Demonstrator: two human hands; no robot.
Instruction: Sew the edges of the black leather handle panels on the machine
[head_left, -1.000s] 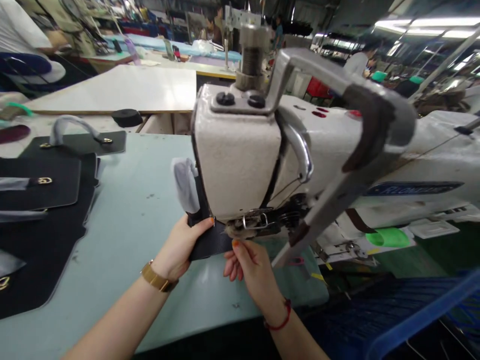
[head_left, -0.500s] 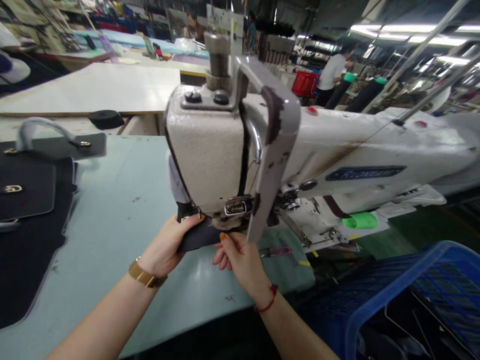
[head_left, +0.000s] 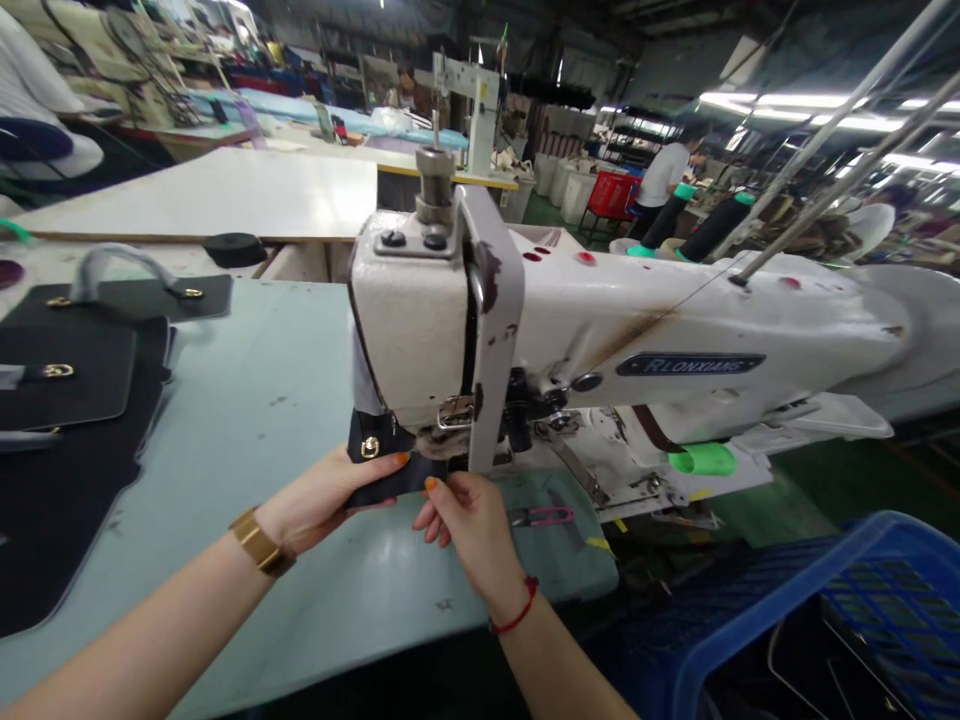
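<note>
A white industrial sewing machine [head_left: 600, 330] stands on the pale green table [head_left: 247, 400]. A small black leather piece [head_left: 382, 455] with a gold ring lies under its head. My left hand [head_left: 322, 495] grips the piece's near left edge, thumb on top. My right hand [head_left: 461, 520] pinches the same piece just right of it, below the needle area. Most of the piece is hidden by the machine head.
Black leather panels [head_left: 67, 380] with gold fittings and grey handles lie stacked at the table's left. Pink thread snips [head_left: 544, 516] rest by the machine base. A blue plastic crate [head_left: 810, 620] sits at lower right. Other people work at far tables.
The view has shifted, so the machine now shows more of its right side. Both hands have kept hold of the black piece under the machine head.
</note>
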